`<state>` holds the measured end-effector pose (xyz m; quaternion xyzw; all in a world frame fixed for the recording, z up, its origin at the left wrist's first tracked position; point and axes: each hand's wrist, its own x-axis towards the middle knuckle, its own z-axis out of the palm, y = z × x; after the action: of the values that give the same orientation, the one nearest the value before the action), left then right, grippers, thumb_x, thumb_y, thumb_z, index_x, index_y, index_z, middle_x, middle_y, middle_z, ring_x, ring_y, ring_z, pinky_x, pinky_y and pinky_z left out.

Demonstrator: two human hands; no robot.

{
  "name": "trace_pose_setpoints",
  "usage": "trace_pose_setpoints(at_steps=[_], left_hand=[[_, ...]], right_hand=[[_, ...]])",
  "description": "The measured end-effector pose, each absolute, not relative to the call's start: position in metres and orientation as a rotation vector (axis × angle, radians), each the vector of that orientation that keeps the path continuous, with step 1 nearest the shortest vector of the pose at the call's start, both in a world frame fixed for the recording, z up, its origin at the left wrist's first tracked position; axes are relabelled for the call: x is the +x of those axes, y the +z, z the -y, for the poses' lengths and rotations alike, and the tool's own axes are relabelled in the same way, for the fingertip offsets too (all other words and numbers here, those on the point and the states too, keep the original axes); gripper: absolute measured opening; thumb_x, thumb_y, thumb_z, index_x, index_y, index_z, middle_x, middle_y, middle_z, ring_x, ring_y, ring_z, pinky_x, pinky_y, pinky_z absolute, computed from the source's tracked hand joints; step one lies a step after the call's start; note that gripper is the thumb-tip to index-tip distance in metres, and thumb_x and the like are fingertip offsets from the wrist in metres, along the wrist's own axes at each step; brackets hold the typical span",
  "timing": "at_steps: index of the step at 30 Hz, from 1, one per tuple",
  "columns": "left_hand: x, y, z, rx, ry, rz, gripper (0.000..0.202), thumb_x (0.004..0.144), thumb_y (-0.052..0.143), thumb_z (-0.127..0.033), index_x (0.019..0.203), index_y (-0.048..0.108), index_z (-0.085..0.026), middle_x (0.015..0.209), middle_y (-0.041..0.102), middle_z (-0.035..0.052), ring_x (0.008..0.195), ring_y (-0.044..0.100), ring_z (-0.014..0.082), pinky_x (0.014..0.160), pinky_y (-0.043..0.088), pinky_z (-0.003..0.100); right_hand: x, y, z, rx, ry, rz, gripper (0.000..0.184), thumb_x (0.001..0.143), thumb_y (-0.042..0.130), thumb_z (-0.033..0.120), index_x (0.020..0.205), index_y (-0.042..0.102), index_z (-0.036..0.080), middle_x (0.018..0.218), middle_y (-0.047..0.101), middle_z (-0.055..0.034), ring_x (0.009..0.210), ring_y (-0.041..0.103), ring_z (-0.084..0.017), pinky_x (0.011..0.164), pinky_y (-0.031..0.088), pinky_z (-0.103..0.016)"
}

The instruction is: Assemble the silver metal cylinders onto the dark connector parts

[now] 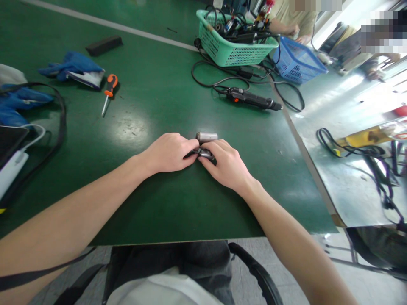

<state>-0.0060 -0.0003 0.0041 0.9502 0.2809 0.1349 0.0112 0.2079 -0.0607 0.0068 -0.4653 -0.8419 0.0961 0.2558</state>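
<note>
Both my hands meet at the middle of the green table point(152, 106). My left hand point(170, 152) is closed, its fingertips pinching a small dark part point(203, 153). My right hand point(224, 163) is curled around the same dark part from the right. A short silver-grey cylinder point(206, 136) lies on the table just behind my fingers, touching or nearly touching them. Most of the dark part is hidden by my fingers.
An orange-handled screwdriver point(109, 91) and blue gloves point(74, 67) lie at the left. A black electric screwdriver point(251, 98) with its cable lies at the back. Behind it stand a green basket point(232, 46) and a blue basket point(297, 61). Other people sit at the far right.
</note>
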Motion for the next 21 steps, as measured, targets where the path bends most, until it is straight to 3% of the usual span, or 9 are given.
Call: trace_pose_setpoints(at_steps=[21], left_hand=[[-0.0061, 0.0024, -0.0003, 2.978, 0.408, -0.89, 0.025, 0.098, 0.047, -0.036, 0.091, 0.065, -0.02, 0.076, 0.073, 0.0042, 0.067, 0.067, 0.0209, 0.061, 0.04, 0.033]], right_hand=[[0.2093, 0.0059, 0.0603, -1.275, 0.26, 2.284, 0.016, 0.097, 0.06, 0.025, 0.112, 0.063, 0.022, 0.11, 0.071, -0.011, 0.104, 0.064, -0.029, 0.095, 0.054, -0.046]])
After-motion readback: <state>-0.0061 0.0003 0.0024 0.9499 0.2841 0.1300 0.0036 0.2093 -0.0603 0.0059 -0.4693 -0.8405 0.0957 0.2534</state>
